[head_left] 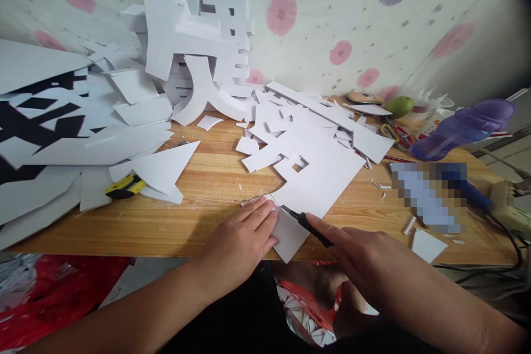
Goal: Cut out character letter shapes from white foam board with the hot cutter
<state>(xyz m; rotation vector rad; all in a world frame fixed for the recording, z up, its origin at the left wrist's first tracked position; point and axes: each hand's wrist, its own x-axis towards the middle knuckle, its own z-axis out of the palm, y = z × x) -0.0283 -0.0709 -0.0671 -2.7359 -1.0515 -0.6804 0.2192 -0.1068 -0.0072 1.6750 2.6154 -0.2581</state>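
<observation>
My left hand (244, 235) lies flat with its fingers stretched over a small white board piece (290, 235) at the table's front edge. In my right hand (360, 249) is a black craft knife (313, 228), its blade tip touching the white board just right of my left fingers. Behind both hands spreads a larger white sheet (323, 177) with cut-outs and curved edges. Where the small piece and the sheet meet, I cannot tell whether they are joined.
White board scraps (103, 146) cover the left side, with a yellow cutter (125, 186) on them. A white board structure (199, 38) stands behind. To the right are a purple bottle (460, 130), scissors (396, 135), a green fruit (399, 106) and a cable (508, 238). Red bags lie below the table.
</observation>
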